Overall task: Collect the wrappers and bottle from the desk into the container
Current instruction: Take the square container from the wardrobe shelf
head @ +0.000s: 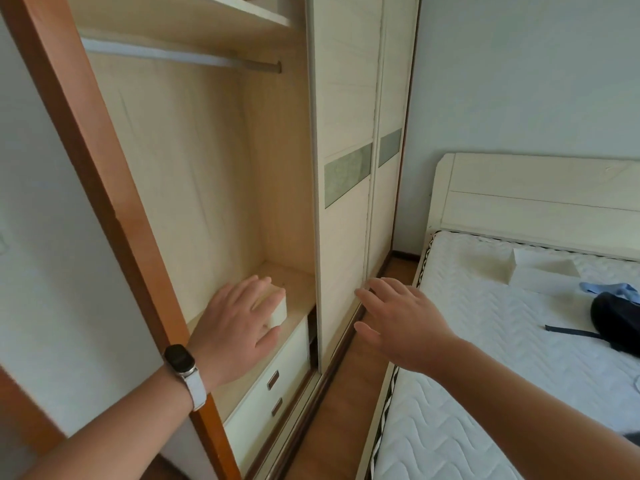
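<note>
One box (278,308) under left hand (239,327) (door (343,202) beside).

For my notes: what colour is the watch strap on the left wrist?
White strap, seen best in the head view.

Left hand (239,327) holds pale box (280,308) inside wardrobe (180,168); right hand (405,317) spread.

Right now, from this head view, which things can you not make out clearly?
Desk, wrappers, bottle: none appear in the head view.
Cream box: mostly covered by the left hand; grip or mere rest unclear.
Dark bag on the mattress: cut off by the right edge.
Wardrobe interior behind the sliding door: hidden by the door.
</note>
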### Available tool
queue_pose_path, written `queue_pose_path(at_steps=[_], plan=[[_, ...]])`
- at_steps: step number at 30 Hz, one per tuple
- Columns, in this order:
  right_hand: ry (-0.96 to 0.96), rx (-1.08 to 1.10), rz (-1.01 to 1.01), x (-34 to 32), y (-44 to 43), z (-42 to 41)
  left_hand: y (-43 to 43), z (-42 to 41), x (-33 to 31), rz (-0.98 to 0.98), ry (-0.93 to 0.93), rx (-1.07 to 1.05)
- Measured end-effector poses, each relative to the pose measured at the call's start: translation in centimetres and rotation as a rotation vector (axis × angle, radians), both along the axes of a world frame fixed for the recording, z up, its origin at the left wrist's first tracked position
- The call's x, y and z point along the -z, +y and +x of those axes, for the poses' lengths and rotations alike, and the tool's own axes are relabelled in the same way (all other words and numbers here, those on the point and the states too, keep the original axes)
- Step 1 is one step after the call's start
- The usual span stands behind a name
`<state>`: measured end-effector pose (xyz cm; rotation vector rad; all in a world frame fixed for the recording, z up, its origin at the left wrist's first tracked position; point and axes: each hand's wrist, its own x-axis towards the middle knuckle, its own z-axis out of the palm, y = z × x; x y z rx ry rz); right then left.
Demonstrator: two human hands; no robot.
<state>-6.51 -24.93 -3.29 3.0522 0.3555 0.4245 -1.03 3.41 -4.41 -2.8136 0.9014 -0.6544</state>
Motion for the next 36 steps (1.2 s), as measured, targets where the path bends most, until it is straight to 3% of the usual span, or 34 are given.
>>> queue_pose_path(at_steps=[19, 36], plan=[[0.102, 0.068, -0.019, 4.2, 8.6, 17.6, 4.4, 16.7, 4.4, -0.073, 0.080, 0.035], [0.137, 0.047, 0.001, 5.8, 4.3, 28.7, -2.1, 26.9, 7.2, -0.184, 0.139, 0.010]])
